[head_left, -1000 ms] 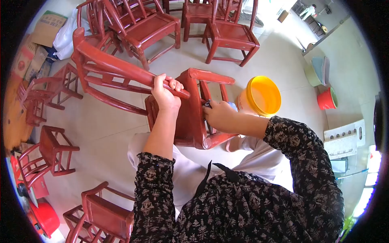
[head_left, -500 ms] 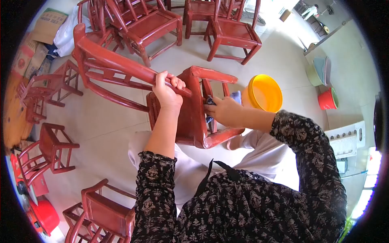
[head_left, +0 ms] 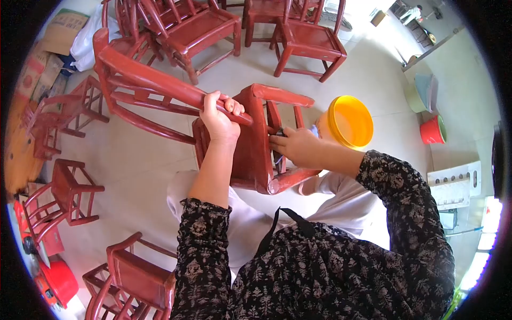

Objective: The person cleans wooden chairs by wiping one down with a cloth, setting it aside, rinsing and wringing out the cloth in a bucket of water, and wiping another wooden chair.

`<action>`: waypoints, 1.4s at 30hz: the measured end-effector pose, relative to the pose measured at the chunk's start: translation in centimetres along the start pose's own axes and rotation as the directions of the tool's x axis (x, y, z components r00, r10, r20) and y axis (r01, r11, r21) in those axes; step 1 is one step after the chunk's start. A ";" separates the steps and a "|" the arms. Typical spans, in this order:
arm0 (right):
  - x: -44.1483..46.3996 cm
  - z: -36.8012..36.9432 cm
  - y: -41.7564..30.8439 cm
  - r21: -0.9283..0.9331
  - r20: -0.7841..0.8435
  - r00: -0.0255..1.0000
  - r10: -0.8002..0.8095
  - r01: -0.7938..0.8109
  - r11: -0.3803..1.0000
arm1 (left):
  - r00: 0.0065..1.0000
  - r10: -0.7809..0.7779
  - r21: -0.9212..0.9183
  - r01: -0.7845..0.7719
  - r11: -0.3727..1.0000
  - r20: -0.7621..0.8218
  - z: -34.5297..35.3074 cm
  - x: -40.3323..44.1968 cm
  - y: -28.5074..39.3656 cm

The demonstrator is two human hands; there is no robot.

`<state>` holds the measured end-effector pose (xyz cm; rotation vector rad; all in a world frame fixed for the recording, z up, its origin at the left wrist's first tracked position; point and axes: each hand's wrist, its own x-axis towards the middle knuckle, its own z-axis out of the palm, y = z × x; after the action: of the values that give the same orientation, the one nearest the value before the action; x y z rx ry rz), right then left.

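A red wooden chair (head_left: 232,160) lies tipped over in front of my knees, its backrest pointing left and its legs to the right. My left hand (head_left: 221,118) is closed around a post of the backrest, close to the seat. Among the legs and rungs, my right hand (head_left: 298,145) presses a dark and bluish cloth (head_left: 280,132) against the frame by the seat. Most of the cloth is hidden by the fingers.
A yellow bucket (head_left: 352,121) stands just right of the chair legs. Several more red chairs (head_left: 309,42) stand behind and to the left. By the right wall are a red bucket (head_left: 431,132) and a white rack (head_left: 453,184). Cardboard boxes (head_left: 64,33) are piled at far left.
My right hand has shifted very slightly among the legs, and less of the bluish cloth shows above it. My left hand keeps its hold on the post.
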<state>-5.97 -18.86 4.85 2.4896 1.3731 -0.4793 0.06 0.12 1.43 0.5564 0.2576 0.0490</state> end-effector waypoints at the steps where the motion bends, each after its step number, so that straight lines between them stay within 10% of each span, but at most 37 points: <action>1: 0.1 1.5 -0.4 0.002 -0.059 0.998 0.015 -0.015 1.000 | 1.000 0.000 0.002 0.000 1.000 -0.004 0.0 -0.1 0.1; 10: -0.9 0.6 -1.1 0.194 0.206 0.978 -0.037 -0.004 0.981 | 1.000 0.021 -0.007 -0.021 1.000 -0.010 -0.1 0.0 0.1; 12: 0.4 1.7 0.7 0.203 0.026 0.988 0.151 -0.153 0.967 | 0.999 0.021 -0.026 -0.021 0.999 -0.028 -0.2 0.0 0.1; 15: 0.4 2.4 0.2 0.088 -0.193 0.981 0.021 -0.004 0.996 | 0.997 0.031 -0.030 -0.033 0.999 -0.064 -0.5 -0.1 0.5; 19: -0.6 3.0 -2.8 0.469 0.069 0.998 0.003 -0.035 0.883 | 0.996 0.013 -0.034 -0.016 0.999 -0.091 -0.5 -0.1 0.8; 23: -0.9 4.2 -3.0 0.700 -0.003 0.997 0.083 -0.058 0.712 | 0.996 0.033 -0.021 -0.035 0.999 -0.077 -0.8 -0.1 0.8; 28: 1.0 2.0 -2.6 0.487 -0.223 0.965 0.137 -0.011 0.873 | 0.997 0.027 -0.023 -0.029 0.999 -0.070 -0.8 0.1 0.9; 34: -0.1 1.0 -4.4 0.593 0.274 0.951 0.142 -0.284 0.754 | 0.996 0.042 -0.031 -0.044 0.999 -0.084 -0.8 0.4 0.9; 42: -1.0 2.4 -2.1 0.794 -0.115 0.952 0.283 -0.083 0.602 | 0.997 0.047 -0.004 -0.048 0.999 -0.067 -0.5 0.1 0.7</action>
<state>-8.64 -19.49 2.92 3.4585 1.0725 -0.9364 0.06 0.97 1.32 0.5562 0.3097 0.1145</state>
